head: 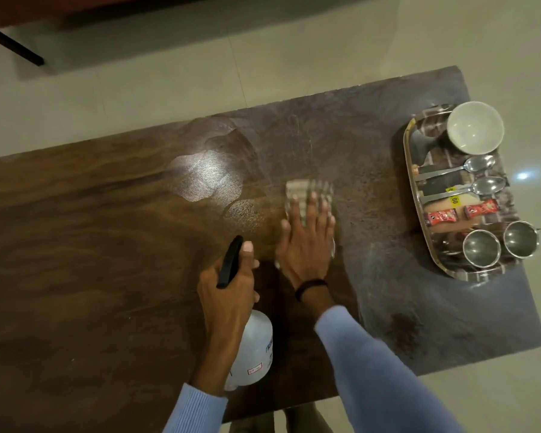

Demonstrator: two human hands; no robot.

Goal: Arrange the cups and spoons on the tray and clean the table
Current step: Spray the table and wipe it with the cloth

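So the pale folded cloth (306, 190) sits near the middle of the dark brown wooden table (107, 245), pinned flat under the right hand (306, 242). The palm is down and the fingers are straight and spread, pressing on the cloth rather than gripping it. There's a black wristband (310, 287) on that wrist and a light blue sleeve (372, 370) pushed up the forearm.

Just beside it, the left hand (228, 289) is wrapped round the neck of a white plastic spray bottle (256, 348), with the black nozzle (230, 260) sticking out forward past the thumb. The bottle is held above the tabletop.

A shiny wet patch (206, 176) catches the light to the left of the cloth.

Over at the right end of the table is a shiny oval steel tray (409, 170). It holds one white ceramic cup (475, 126) at the far end, two steel spoons (469, 168) (478, 187) lying side by side, two red sachets (441, 217) (481, 207), and two small steel cups (481, 248) (520, 239) next to each other at the near end.
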